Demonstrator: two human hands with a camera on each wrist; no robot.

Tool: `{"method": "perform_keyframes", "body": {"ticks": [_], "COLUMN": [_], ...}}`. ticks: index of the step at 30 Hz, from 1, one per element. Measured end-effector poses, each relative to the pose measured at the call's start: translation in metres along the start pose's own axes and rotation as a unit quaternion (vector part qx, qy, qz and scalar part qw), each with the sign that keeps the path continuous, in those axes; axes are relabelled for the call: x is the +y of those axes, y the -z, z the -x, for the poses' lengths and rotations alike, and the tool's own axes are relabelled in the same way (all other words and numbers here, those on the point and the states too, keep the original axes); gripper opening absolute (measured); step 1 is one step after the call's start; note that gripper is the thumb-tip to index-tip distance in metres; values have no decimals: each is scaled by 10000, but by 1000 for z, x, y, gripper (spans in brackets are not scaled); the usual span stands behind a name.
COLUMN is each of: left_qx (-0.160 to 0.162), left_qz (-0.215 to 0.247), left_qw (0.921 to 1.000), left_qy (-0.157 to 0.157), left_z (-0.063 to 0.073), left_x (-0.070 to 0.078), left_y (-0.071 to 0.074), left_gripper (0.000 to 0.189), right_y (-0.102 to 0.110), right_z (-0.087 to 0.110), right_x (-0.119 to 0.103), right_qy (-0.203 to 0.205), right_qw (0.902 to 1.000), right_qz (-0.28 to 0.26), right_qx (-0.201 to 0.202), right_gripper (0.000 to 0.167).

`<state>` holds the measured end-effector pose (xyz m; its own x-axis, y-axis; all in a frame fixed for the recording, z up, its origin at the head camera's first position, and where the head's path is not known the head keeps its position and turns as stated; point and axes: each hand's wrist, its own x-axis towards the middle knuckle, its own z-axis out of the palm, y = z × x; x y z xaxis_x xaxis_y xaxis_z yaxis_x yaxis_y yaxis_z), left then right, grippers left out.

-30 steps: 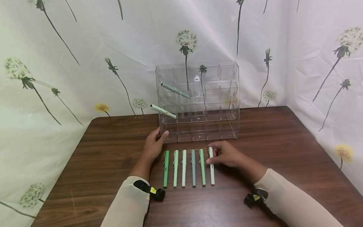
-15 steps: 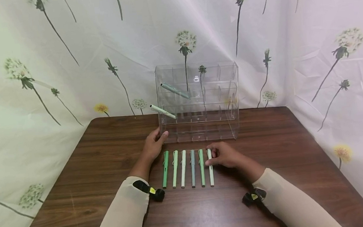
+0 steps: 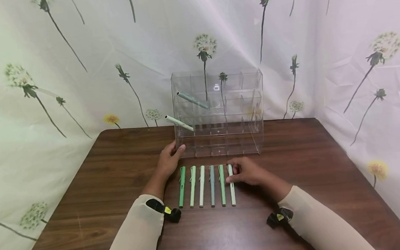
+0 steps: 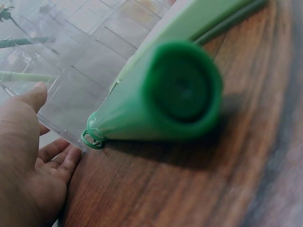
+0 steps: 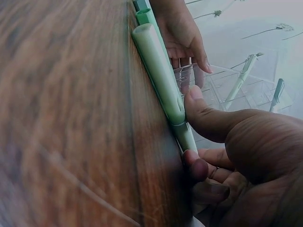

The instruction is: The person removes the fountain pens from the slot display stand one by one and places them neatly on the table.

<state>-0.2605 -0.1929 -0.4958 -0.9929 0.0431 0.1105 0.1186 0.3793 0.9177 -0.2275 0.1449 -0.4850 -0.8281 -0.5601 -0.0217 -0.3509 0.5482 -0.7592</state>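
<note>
A clear acrylic organizer with stepped compartments stands at the back of the table. My left hand grips its lower left corner, thumb in front and fingers along the side. Close in front of it lie several pens in a row, clips upward. The rightmost, a pale green pen, is between the thumb and fingers of my right hand, which pinches its cap end. Left of it lies a mid-green pen; a dark green pen ends the row on the left.
Two pens lean in the organizer's left compartments: a blue-grey pen higher up and a pale green pen lower, its end jutting past the left side. A flower-printed curtain hangs behind the wooden table.
My right hand has shifted the rightmost pale pen slightly left and toward the front. The left hand stays at the organizer's corner.
</note>
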Motion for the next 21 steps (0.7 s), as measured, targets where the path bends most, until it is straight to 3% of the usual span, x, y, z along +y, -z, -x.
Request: {"method": "perform_keyframes", "body": {"ticks": [21], "left_qx": [-38], "left_qz": [-55], "left_qw": [10000], "left_qy": [1], "left_z": [-1], "left_x": [0], "left_y": [1], "left_gripper": [64], "right_y": [1], "right_z": [1], "right_x": [0], "right_qy": [-5], "right_qw": [9994], "right_qz": [-313], "right_qx": [168], "right_gripper": [70]}}
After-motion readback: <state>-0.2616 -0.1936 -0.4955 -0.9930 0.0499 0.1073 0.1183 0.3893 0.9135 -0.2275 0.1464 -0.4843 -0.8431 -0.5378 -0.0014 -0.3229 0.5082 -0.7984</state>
